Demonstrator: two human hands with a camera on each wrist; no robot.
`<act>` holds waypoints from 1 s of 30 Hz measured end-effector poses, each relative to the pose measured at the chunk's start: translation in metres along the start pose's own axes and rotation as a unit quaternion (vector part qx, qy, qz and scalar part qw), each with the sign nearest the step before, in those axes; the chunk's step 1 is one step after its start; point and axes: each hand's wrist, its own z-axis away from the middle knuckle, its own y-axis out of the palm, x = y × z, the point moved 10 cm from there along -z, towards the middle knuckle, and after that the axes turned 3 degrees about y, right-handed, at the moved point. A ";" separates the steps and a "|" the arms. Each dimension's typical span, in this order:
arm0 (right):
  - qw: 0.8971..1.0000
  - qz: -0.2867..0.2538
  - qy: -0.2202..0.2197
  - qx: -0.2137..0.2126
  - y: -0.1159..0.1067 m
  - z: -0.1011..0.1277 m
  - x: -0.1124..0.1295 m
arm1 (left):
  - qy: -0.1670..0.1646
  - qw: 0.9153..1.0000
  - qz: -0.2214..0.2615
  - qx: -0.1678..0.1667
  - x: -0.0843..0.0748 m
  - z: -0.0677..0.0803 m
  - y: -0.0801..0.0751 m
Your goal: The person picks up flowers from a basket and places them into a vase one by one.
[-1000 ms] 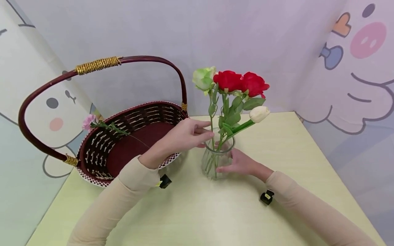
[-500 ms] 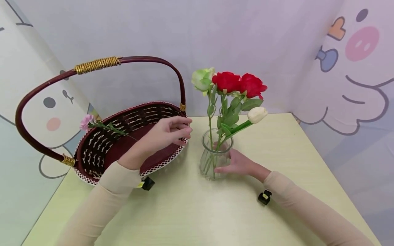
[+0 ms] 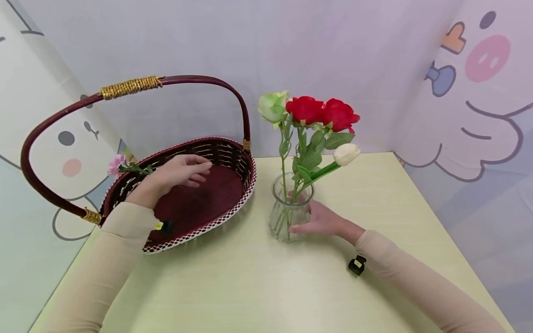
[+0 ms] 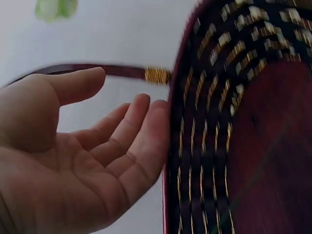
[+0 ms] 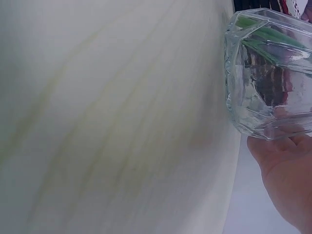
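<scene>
My left hand (image 3: 176,173) hovers over the dark red woven basket (image 3: 212,196), holding nothing. Its fingers are loosely bent and the thumb stands apart in the left wrist view. Close to that hand, a pink carnation (image 3: 118,164) leans across the basket's left rim; my forearm hides part of its stem. My right hand (image 3: 326,219) grips the clear glass vase (image 3: 278,222) from the right, thumb in front and fingers behind. In the vase stand a pale green rose (image 3: 273,107), two red roses (image 3: 306,110) and a white tulip (image 3: 346,154) tilted right.
The basket's tall arched handle (image 3: 200,79), wrapped in gold cord, rises at the left. All stands on a pale wooden table (image 3: 250,282). A light curtain (image 3: 258,41) with cartoon animals closes off the back and sides.
My left hand has moved left, from the stems at the vase's mouth to over the basket. The right hand stays on the vase, and the flowers in it hold their places.
</scene>
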 end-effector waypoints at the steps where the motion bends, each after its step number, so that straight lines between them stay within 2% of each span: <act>1: 1.000 -0.001 0.002 0.002 0.000 0.000 -0.001 | -0.011 1.000 -0.012 0.001 0.007 0.000 -0.006; 6: 1.000 -0.005 0.015 0.010 0.001 -0.001 -0.003 | -0.058 0.998 -0.026 0.009 0.039 0.002 -0.031; 13: 1.000 0.001 0.022 0.018 0.003 -0.002 -0.003 | -0.109 0.994 -0.026 0.017 0.072 0.010 -0.048; 18: 1.000 -0.007 0.010 0.013 0.002 -0.002 -0.002 | -0.136 0.990 -0.034 0.016 0.089 0.009 -0.053; 25: 1.000 -0.008 0.007 0.010 0.002 -0.002 -0.001 | -0.153 0.986 -0.065 0.014 0.108 0.006 -0.056; 30: 1.000 -0.013 0.007 0.006 0.000 0.000 0.002 | -0.177 0.984 -0.017 0.028 0.129 0.006 -0.052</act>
